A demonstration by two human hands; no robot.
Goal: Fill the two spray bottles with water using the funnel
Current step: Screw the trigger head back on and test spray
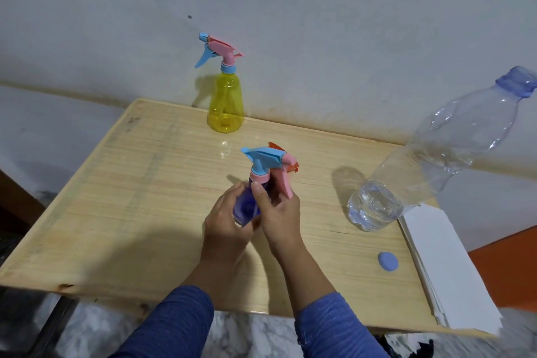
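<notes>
I see both hands curled round the purple spray bottle (245, 206) at mid-table (122, 197): left hand (226, 221) wraps its body; right hand (280, 218) pinches below the pink collar. Behind it, well apart, stands the yellow spray bottle (225, 104); right of it, the water bottle (430, 154) and blue cap (388, 261).

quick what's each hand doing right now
Left hand: grips the body of the purple spray bottle.
Right hand: also curled round the purple spray bottle, thumb near its pink collar.

a pale wooden table (122, 212) stands against a scuffed grey-white wall (319, 23) — marks along its base. below the table, marbled floor (247, 337); an orange surface (505, 270) to its right.
</notes>
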